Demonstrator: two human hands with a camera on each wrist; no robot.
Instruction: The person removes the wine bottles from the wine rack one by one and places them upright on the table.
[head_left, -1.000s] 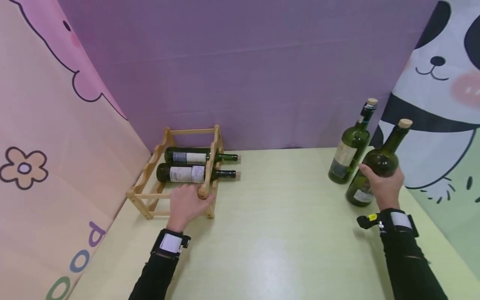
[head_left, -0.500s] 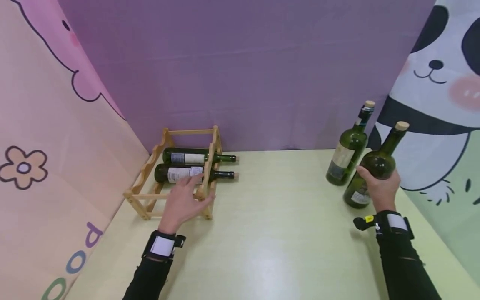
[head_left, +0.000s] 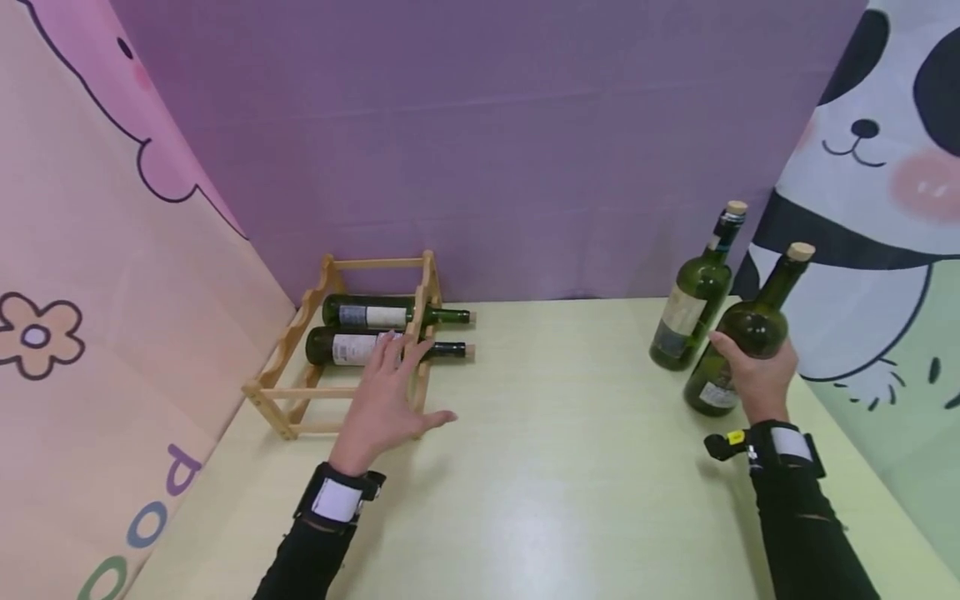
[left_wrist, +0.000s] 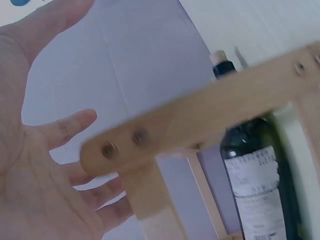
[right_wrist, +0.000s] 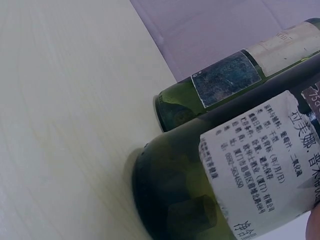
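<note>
A light wooden wine rack (head_left: pixel 303 392) stands at the left of the table in the head view. Two green wine bottles lie on it, a rear bottle (head_left: pixel 375 315) and a front bottle (head_left: pixel 330 347), corked necks to the right. My left hand (head_left: pixel 382 412) is over the rack's near right corner, fingers spread and thumb out; in the left wrist view its palm (left_wrist: pixel 45 150) shows beside the rack's rail (left_wrist: pixel 200 115). On the right, my right hand (head_left: pixel 765 379) grips an upright corked wine bottle (head_left: pixel 753 327) round its body, its base on the table in the right wrist view.
Another corked green wine bottle (head_left: pixel 693 300) stands upright just behind and left of the gripped one. A purple backdrop (head_left: pixel 525 167) rises at the table's far edge, with printed cloth walls at left and right. The pale tabletop (head_left: pixel 555 433) stretches between rack and standing bottles.
My left hand has let go of the rack's near right corner, lifted and spread its fingers, thumb swinging right. The right hand keeps its grip on the bottle.
</note>
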